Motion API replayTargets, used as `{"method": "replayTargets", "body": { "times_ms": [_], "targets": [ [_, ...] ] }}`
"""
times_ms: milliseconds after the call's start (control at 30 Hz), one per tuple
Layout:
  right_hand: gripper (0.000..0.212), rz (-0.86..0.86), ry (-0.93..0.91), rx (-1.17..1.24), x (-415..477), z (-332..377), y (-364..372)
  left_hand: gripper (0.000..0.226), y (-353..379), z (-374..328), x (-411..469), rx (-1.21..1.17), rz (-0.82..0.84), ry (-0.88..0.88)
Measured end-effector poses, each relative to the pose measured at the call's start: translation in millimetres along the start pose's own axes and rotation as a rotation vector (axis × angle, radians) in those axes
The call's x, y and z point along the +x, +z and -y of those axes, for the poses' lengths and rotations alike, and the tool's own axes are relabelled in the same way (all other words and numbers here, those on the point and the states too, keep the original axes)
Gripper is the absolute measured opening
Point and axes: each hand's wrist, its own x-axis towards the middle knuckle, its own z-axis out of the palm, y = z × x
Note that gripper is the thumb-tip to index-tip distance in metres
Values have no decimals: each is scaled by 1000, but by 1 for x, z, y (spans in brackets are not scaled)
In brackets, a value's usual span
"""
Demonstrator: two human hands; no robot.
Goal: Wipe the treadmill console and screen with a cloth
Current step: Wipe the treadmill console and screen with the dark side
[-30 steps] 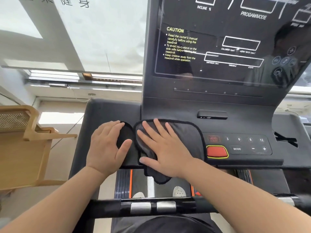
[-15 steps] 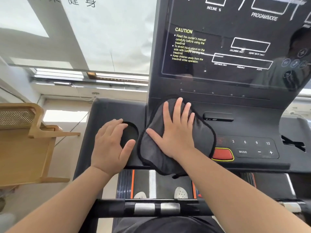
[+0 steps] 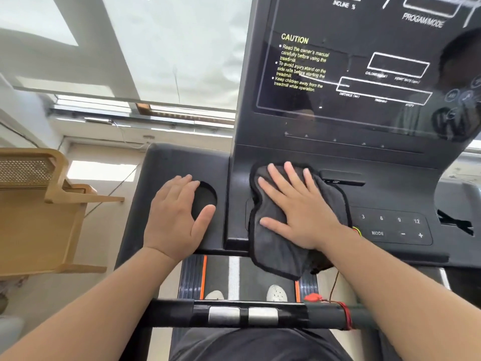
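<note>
Dark grey cloth (image 3: 276, 238) with black edging; black console (image 3: 299, 152) — yellow caution text (image 3: 299, 63); tan chair (image 3: 39, 212).

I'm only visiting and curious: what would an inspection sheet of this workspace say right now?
Surface: black console, buttons at right.
Job's things: grey cloth spread on console, lower edge hanging off; screen dark, reflective.
Clutter: nothing seen.
Hands: right hand flat on cloth, fingers straight; left hand flat at cup holder edge.
Cables: red cord wound on handlebar.
Surroundings: wooden chair left; window blind behind.
</note>
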Motion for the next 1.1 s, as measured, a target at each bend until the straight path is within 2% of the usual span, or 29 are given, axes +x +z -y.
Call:
{"method": "replayTargets", "body": {
  "times_ms": [133, 267, 433, 567, 667, 833, 967, 1100],
  "targets": [
    [80, -74, 87, -6, 36, 16, -9, 66, -1, 0, 0, 6, 4, 1],
    [80, -191, 228, 153, 24, 53, -16, 65, 0, 0, 0, 4, -1, 2],
    [95, 14, 480, 131, -33, 61, 13, 64, 0, 0, 0, -19, -11, 20],
    [111, -5, 545, 165, -8, 55, 6, 64, 1, 0, 0, -26, -15, 2],
    [116, -68, 460, 142, 22, 65, -2, 63, 1, 2, -1, -41, -41, 19],
    [105, -83, 215, 107, 42, 74, -4, 65, 1, 4, -2, -54, -54, 31],
    [84, -43, 16, 118, 9, 59, 6, 72, 1, 5, -1, -60, -68, 48],
    [84, 24, -27, 95, -35, 25, 15, 59, 0, 4, -1, -81, -109, 61]
  ]
}}
